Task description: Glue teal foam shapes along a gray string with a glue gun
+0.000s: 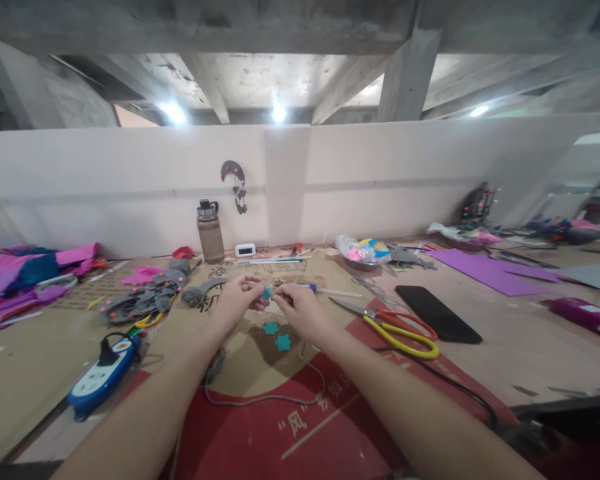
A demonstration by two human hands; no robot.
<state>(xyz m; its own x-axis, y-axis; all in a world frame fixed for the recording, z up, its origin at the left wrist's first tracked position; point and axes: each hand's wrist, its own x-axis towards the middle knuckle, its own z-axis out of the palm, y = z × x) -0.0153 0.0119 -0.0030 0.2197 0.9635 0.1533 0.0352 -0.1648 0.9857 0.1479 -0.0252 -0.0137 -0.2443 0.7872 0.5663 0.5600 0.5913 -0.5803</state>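
Note:
My left hand (241, 295) and my right hand (300, 311) meet over the middle of the table, fingers pinched. Between their fingertips is a small teal felt piece (267, 293), mostly covered by the fingers. Just below the hands, two teal flower-shaped cutouts (283, 343) lie flat on the brown sheet. A strand of grey yarn (265, 400) loops across the red sheet from a grey yarn ball (215, 367), which my left forearm partly hides. Behind my right hand lies a blue-handled tool (310, 288), partly covered.
Scissors (400, 330) with red and yellow handles lie right, beside a black phone (437, 313). A blue power strip (105, 377) sits left, near grey felt scraps (150, 297). A water bottle (210, 233) and small clock (245, 250) stand by the wall. Purple felt (490, 270) lies far right.

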